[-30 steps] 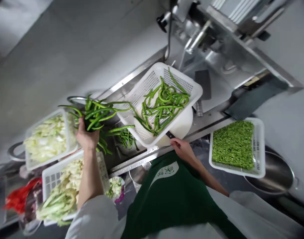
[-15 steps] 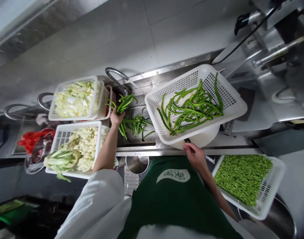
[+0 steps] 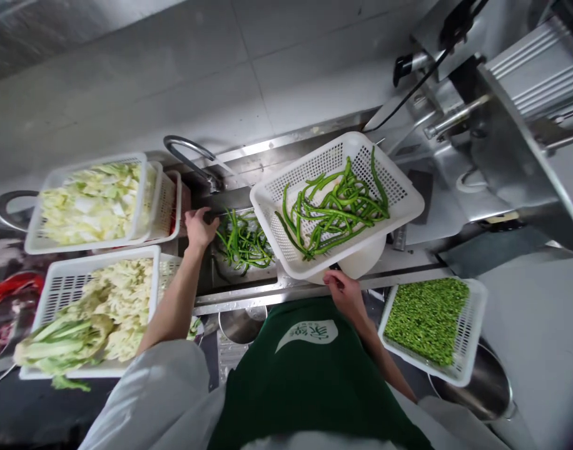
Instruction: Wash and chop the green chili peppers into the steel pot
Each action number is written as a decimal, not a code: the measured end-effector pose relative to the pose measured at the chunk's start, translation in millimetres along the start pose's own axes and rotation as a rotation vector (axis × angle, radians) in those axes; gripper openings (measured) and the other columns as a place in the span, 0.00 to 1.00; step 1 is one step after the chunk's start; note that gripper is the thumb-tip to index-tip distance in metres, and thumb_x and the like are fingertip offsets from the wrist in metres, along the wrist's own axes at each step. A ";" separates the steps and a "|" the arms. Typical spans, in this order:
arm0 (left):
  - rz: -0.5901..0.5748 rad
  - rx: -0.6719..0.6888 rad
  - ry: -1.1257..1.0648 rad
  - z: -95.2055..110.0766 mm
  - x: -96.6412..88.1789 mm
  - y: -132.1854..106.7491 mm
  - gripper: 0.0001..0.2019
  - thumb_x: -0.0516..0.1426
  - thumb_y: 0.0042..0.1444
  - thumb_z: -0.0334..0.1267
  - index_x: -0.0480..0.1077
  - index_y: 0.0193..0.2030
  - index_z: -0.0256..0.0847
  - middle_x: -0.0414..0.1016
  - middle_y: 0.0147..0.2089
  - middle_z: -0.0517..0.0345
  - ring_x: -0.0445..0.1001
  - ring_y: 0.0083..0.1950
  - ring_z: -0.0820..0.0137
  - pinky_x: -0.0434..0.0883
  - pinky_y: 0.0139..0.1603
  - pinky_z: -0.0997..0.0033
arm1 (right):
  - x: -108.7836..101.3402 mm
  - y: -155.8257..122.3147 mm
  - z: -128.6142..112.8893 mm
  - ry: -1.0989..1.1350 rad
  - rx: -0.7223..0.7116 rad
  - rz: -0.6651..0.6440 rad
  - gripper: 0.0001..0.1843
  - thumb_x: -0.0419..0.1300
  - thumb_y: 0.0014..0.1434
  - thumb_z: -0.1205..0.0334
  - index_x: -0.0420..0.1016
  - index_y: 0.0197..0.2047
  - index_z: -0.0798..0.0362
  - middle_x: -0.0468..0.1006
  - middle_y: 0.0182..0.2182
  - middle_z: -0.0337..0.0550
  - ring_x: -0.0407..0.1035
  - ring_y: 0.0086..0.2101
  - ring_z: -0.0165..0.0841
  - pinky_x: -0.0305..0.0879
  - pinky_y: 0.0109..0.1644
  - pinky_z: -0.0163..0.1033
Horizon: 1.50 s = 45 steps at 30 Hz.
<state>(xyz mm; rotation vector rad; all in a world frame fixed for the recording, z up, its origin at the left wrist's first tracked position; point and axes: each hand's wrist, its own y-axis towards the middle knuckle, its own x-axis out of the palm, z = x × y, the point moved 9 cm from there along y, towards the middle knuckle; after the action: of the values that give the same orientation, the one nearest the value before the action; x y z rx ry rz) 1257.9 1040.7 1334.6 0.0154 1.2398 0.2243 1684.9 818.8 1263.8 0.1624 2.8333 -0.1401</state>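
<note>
My left hand (image 3: 201,228) is over the left side of the sink (image 3: 221,284), open with fingers apart and holding nothing. Just right of its fingers, a heap of long green peppers (image 3: 246,240) lies in the basin. A white perforated basket (image 3: 399,197) sits tilted at the sink's right, with more long green peppers (image 3: 345,203) inside. My right hand (image 3: 345,290) is closed around a black-handled tool (image 3: 334,267) at the basket's near edge; its far part is hidden under the basket. A round white board (image 3: 368,257) shows partly beneath the basket.
On the left stand stacked baskets of chopped cabbage (image 3: 92,203) and a basket of cauliflower (image 3: 124,300). A curved faucet (image 3: 190,147) rises behind the sink. Lower right is a basket of chopped greens (image 3: 425,322) over a metal pot (image 3: 488,387). A metal slicing machine (image 3: 516,137) occupies the right.
My left hand has let go of its bunch of green peppers, which now lie in the sink, and its fingers have spread. The view has shifted right; my right hand keeps its grip.
</note>
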 end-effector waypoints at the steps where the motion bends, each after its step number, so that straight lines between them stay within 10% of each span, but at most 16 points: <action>1: 0.028 0.105 -0.055 33.4 -1.3 -4.0 0.20 0.58 0.57 0.39 0.74 0.54 0.33 0.75 0.51 0.42 0.73 0.51 0.59 0.69 0.58 0.59 | 1.9 0.4 -0.1 0.003 -0.002 -0.002 0.14 0.53 0.63 0.57 0.79 0.41 0.51 0.83 0.34 0.43 0.78 0.35 0.35 0.75 0.40 0.37; 4: -0.120 0.431 -0.158 149.1 30.2 -30.8 0.13 0.54 0.60 0.33 0.77 0.47 0.35 0.77 0.44 0.48 0.74 0.43 0.65 0.71 0.51 0.65 | 8.8 1.6 -0.8 0.028 -0.010 -0.018 0.14 0.53 0.63 0.57 0.79 0.41 0.51 0.83 0.34 0.43 0.78 0.35 0.35 0.75 0.39 0.37; 7: -0.468 0.629 -0.044 242.4 102.0 -64.4 0.13 0.53 0.60 0.27 0.79 0.44 0.36 0.78 0.44 0.47 0.75 0.44 0.65 0.71 0.50 0.66 | 14.0 2.6 -4.2 0.047 -0.016 -0.040 0.14 0.54 0.63 0.57 0.79 0.43 0.52 0.83 0.34 0.44 0.78 0.35 0.35 0.75 0.39 0.37; 12: -0.533 0.544 0.340 281.6 168.5 -58.4 0.18 0.49 0.61 0.22 0.79 0.47 0.29 0.73 0.53 0.32 0.71 0.59 0.52 0.73 0.52 0.57 | -0.2 -2.9 -5.4 0.058 -0.010 0.009 0.14 0.53 0.64 0.57 0.79 0.43 0.52 0.83 0.35 0.44 0.77 0.36 0.34 0.74 0.41 0.38; 16: -0.520 0.671 0.395 283.2 151.3 -59.3 0.16 0.50 0.62 0.25 0.79 0.44 0.31 0.74 0.51 0.36 0.69 0.59 0.52 0.72 0.54 0.58 | -22.8 -13.7 17.2 0.101 0.112 0.084 0.15 0.54 0.64 0.55 0.79 0.43 0.52 0.83 0.35 0.44 0.77 0.36 0.35 0.74 0.42 0.39; 21: -0.302 0.725 0.243 250.6 48.2 -69.5 0.13 0.54 0.64 0.37 0.79 0.44 0.37 0.74 0.45 0.44 0.72 0.49 0.58 0.71 0.49 0.62 | -32.7 -6.4 44.6 0.300 0.275 0.136 0.21 0.60 0.59 0.48 0.79 0.45 0.55 0.83 0.33 0.46 0.78 0.32 0.36 0.76 0.39 0.40; 26: -0.108 0.391 0.051 142.9 -16.6 -59.5 0.16 0.55 0.63 0.44 0.80 0.44 0.36 0.73 0.37 0.51 0.71 0.36 0.66 0.69 0.41 0.68 | -29.1 31.0 56.5 0.427 0.439 0.178 0.34 0.66 0.53 0.40 0.71 0.54 0.56 0.83 0.31 0.44 0.78 0.27 0.36 0.78 0.31 0.39; 30: 0.008 0.002 -0.004 26.5 -21.2 -67.2 0.21 0.59 0.57 0.48 0.80 0.47 0.31 0.74 0.31 0.52 0.70 0.33 0.66 0.68 0.40 0.69 | -34.2 56.7 59.9 0.324 0.500 0.228 0.31 0.67 0.50 0.37 0.69 0.43 0.54 0.78 0.22 0.40 0.78 0.25 0.39 0.77 0.27 0.38; 34: 0.108 -0.232 -0.145 -45.0 -15.6 -135.5 0.24 0.55 0.59 0.52 0.80 0.46 0.32 0.77 0.33 0.50 0.72 0.32 0.66 0.67 0.38 0.70 | -26.1 70.4 66.1 0.460 0.646 0.180 0.25 0.69 0.47 0.45 0.66 0.39 0.51 0.76 0.23 0.36 0.78 0.24 0.39 0.79 0.27 0.43; 41: -0.105 -0.439 -0.334 -44.6 65.1 -328.5 0.21 0.54 0.58 0.49 0.80 0.40 0.34 0.80 0.33 0.48 0.74 0.32 0.65 0.69 0.38 0.68 | -29.9 76.0 45.5 0.619 0.623 0.248 0.15 0.65 0.38 0.65 0.61 0.27 0.52 0.69 0.21 0.27 0.71 0.25 0.27 0.79 0.32 0.38; 45: 0.017 -0.657 -0.544 -46.0 65.7 -405.6 0.21 0.58 0.56 0.54 0.81 0.39 0.36 0.82 0.37 0.48 0.77 0.36 0.63 0.73 0.41 0.65 | -5.8 40.9 16.2 0.672 0.565 0.118 0.14 0.65 0.38 0.65 0.64 0.28 0.51 0.74 0.27 0.32 0.74 0.30 0.31 0.78 0.32 0.37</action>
<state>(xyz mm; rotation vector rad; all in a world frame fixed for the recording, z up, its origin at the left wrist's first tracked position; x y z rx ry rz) 1300.2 650.7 1204.0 -0.4538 0.5834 0.5916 1700.2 856.9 1246.9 0.5924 3.3330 -1.0361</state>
